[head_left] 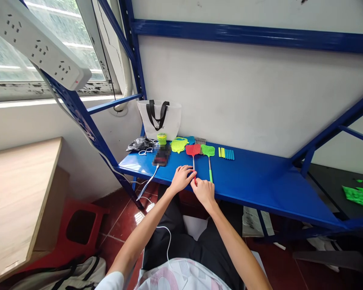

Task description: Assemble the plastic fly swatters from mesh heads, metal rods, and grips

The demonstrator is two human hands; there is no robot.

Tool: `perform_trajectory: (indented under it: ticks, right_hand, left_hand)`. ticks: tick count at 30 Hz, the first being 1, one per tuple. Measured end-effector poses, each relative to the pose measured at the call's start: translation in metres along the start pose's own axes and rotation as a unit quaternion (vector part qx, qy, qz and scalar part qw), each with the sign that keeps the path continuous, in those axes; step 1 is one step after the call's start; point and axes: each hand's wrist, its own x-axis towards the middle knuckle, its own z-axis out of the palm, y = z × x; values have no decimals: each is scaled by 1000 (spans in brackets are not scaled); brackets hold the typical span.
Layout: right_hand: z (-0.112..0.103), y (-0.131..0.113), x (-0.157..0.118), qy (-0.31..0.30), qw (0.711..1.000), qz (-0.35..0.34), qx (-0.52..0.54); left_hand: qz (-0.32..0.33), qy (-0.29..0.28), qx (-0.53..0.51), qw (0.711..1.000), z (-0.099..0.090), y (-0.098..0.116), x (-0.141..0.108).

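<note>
Red fly swatter [192,150] lies flat on the blue metal shelf [254,181], its thin metal handle [193,164] running toward me and its red grip [195,181] reaching the shelf's front edge. I'd judge it very light, with a floppy plastic head and a slim stem that will flex, so I'd take hold at the grip, not the head; smooth plastic there may slip a little. My left hand [183,179] and right hand [204,192] both sit at that grip, the left with its fingers [190,171] curled toward it, the right bringing its fingertips [196,181] against it. Both hands look partly closed, but at this size I can't tell whether either is really gripping. Green fly swatter [207,150] lies just to the right, its green grip [211,175] beside my right hand. Farther back are a white tote bag [159,121] and a row of small green and blue bars [226,154].
</note>
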Motion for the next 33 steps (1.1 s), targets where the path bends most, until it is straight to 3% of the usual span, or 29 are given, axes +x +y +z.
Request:
perform_trajectory:
  ticks: [7, 14, 20, 26, 33]
  right_hand:
    - [-6, 12, 13, -8, 999, -32, 33]
    - [-10, 49, 47, 38, 993, 112, -3]
    - [-14, 70, 62, -26, 991, 126, -39]
    - [-20, 71, 56, -31, 991, 129, -20]
    - [-10, 54, 45, -19, 995, 95, -12]
  left_hand:
    - [-39, 28, -22, 999, 5, -6, 3]
    - [-30, 32, 2, 999, 8, -7, 4]
    - [-27, 69, 61, 995, 14, 0, 5]
    - [-29, 86, 101, 991, 20, 9, 14]
    - [-25, 73, 140, 987, 23, 14, 24]
